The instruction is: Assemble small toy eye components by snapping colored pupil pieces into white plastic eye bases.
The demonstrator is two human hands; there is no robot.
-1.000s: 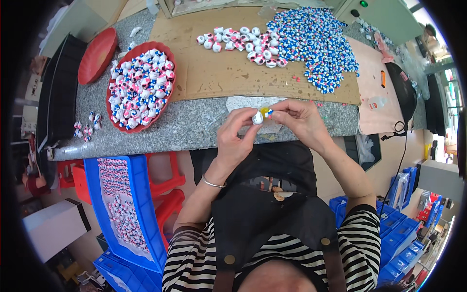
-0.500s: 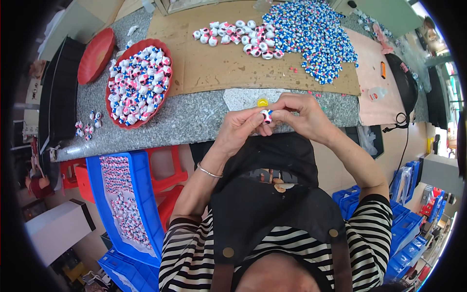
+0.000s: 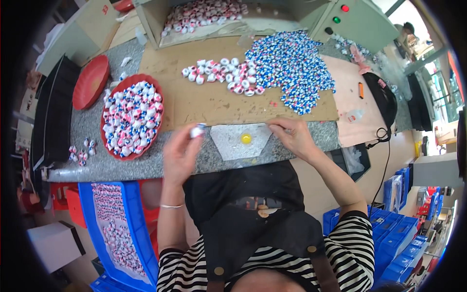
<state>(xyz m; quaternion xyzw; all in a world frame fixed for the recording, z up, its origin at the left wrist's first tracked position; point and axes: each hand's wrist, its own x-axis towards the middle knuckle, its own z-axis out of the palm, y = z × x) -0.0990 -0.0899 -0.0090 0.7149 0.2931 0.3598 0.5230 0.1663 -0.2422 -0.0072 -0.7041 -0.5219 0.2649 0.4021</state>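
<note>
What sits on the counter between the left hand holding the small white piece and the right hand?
In the head view, a small yellow piece lies on the grey counter between the left hand and right hand; nothing else.

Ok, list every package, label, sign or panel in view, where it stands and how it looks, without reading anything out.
Grey control cabinet, far right behind the bench: boxy, with one red and one green round lamp.
Small white wrapped piece, in the left hand grip: rounded, with red and blue print.
Red round tray, bench left: heaped with similar wrapped pieces.
Blue plastic crate, floor left: rectangular, more wrapped pieces inside.
No screens visible.
</note>
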